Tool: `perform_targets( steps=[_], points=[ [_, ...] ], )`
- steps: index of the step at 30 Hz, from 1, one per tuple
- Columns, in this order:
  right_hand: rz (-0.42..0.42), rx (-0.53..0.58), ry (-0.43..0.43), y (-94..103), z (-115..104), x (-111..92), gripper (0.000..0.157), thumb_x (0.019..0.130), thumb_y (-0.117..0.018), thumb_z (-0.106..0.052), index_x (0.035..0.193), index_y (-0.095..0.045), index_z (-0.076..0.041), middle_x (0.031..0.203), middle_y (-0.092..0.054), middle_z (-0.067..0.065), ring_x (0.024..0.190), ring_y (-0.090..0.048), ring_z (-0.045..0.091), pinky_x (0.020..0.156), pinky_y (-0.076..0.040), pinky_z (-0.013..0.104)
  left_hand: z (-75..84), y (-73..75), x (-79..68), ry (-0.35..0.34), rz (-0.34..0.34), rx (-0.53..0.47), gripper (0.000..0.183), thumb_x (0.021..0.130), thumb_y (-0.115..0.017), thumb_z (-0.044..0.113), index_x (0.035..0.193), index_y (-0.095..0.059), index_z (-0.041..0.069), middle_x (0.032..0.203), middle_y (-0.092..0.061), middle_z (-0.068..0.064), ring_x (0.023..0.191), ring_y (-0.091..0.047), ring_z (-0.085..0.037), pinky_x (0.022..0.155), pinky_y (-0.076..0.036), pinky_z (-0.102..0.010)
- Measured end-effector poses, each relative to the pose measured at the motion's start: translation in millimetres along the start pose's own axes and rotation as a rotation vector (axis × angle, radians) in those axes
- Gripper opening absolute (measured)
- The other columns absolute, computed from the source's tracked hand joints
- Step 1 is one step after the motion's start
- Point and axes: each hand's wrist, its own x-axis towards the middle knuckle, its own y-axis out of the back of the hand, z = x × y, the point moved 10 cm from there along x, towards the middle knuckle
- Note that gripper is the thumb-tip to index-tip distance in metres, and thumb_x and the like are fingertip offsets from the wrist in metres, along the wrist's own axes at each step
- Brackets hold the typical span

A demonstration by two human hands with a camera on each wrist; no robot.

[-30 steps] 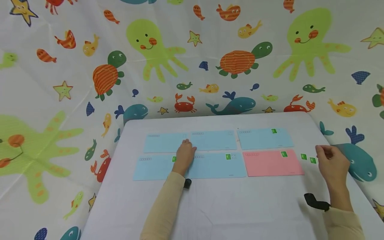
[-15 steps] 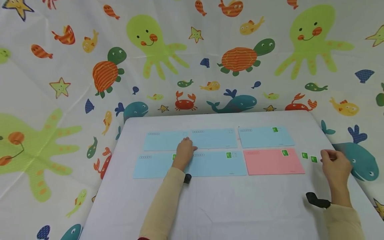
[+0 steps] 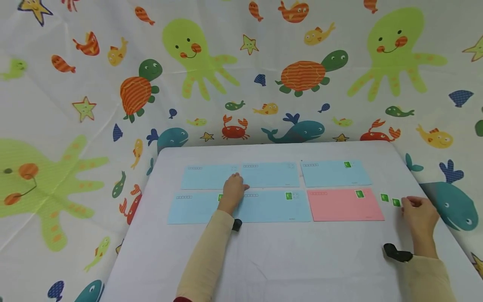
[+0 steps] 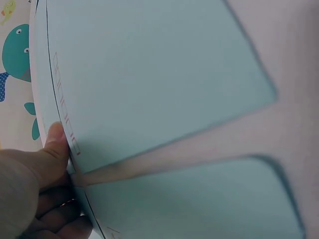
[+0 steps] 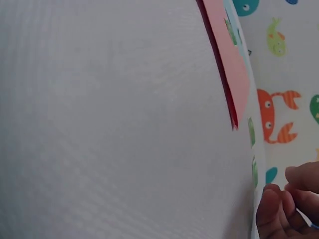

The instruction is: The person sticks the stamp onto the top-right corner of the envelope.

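My left hand [image 3: 232, 193] rests over the left pair of blue envelopes, its fingertips at the right end of the upper left envelope [image 3: 207, 177]. In the left wrist view the thumb [image 4: 56, 137] lies at an envelope's printed row of boxes. My right hand [image 3: 419, 214] is low at the table's right side, fingertips close together beside a small green stamp [image 3: 396, 202]. Another green stamp [image 3: 384, 197] lies just left of it. In the right wrist view the thumb and fingers [image 5: 269, 204] are bunched; whether they pinch anything is hidden.
Stamped envelopes are the lower left blue [image 3: 192, 209], lower middle blue [image 3: 271, 209], upper right blue [image 3: 332, 176] and pink [image 3: 339, 207] ones. An upper middle blue envelope [image 3: 269, 176] lies among them. A sea-animal cloth [image 3: 264, 37] hangs behind the white table [image 3: 302, 260].
My right hand shifts slightly right, then comes lower and back left, close to the nearer loose stamp. My left hand stays at the envelopes. The head view shifts a little.
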Motion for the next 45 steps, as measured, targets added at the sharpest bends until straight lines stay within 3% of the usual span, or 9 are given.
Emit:
perform_targets(
  steps=[6,10,13,16,30,40,45],
  points=[
    [-0.026,-0.001,-0.036,-5.6,6,4,0.058,0.103,-0.047,-0.031,0.145,-0.042,0.008,0.113,-0.055,0.023,0.063,-0.047,0.003,0.047,-0.041,0.014,1.8,0.6,0.5,-0.007,0.016,0.001,0.048,0.093,-0.070,0.029,0.124,-0.066,-0.008,0.141,-0.057,-0.024,0.127,-0.059,-0.036,0.104,-0.051,-0.044],
    [-0.076,-0.029,-0.044,-10.6,6,5,0.064,0.102,-0.051,-0.036,0.145,-0.040,0.010,0.120,-0.055,0.030,0.080,-0.056,0.020,0.051,-0.039,0.017,0.6,0.4,0.0,-0.004,0.018,0.026,0.049,0.094,-0.070,0.030,0.126,-0.065,-0.007,0.143,-0.056,-0.023,0.130,-0.057,-0.035,0.106,-0.050,-0.044],
    [-0.108,-0.055,-0.048,-13.4,7,5,0.066,0.101,-0.052,-0.037,0.143,-0.040,0.012,0.121,-0.054,0.032,0.096,-0.054,0.033,0.055,-0.037,0.020,0.1,-0.1,-0.1,-0.004,0.020,0.025,0.049,0.094,-0.070,0.030,0.126,-0.065,-0.007,0.143,-0.056,-0.023,0.131,-0.057,-0.035,0.106,-0.050,-0.044],
    [-0.122,-0.076,-0.045,-14.4,6,6,0.065,0.101,-0.054,-0.037,0.141,-0.041,0.013,0.117,-0.054,0.033,0.100,-0.053,0.038,0.058,-0.037,0.022,0.6,0.1,0.1,-0.007,0.029,0.018,0.048,0.093,-0.070,0.030,0.125,-0.066,-0.007,0.142,-0.057,-0.024,0.129,-0.058,-0.036,0.105,-0.050,-0.044],
    [-0.125,-0.135,-0.021,-20.8,7,24,0.055,0.100,-0.056,-0.029,0.133,-0.047,0.015,0.123,-0.052,0.036,0.109,-0.050,0.046,0.066,-0.041,0.033,1.8,0.7,1.6,0.012,0.040,-0.061,0.045,0.093,-0.070,0.026,0.126,-0.066,-0.005,0.146,-0.054,-0.023,0.132,-0.055,-0.038,0.108,-0.048,-0.046],
    [-0.114,-0.124,0.002,-22.3,4,20,0.053,0.100,-0.056,-0.024,0.134,-0.043,0.016,0.123,-0.048,0.037,0.111,-0.047,0.048,0.074,-0.044,0.042,-4.8,0.1,-0.5,0.013,0.033,-0.134,0.048,0.092,-0.072,0.026,0.129,-0.064,-0.004,0.149,-0.050,-0.021,0.133,-0.053,-0.041,0.108,-0.047,-0.049],
    [-0.104,-0.103,0.017,-20.2,3,16,0.051,0.102,-0.052,-0.023,0.134,-0.042,0.015,0.119,-0.048,0.035,0.106,-0.048,0.045,0.067,-0.041,0.033,-4.2,0.9,1.4,-0.003,0.030,-0.107,0.048,0.092,-0.072,0.028,0.129,-0.065,-0.003,0.145,-0.055,-0.022,0.126,-0.057,-0.041,0.104,-0.049,-0.050]
  ],
)
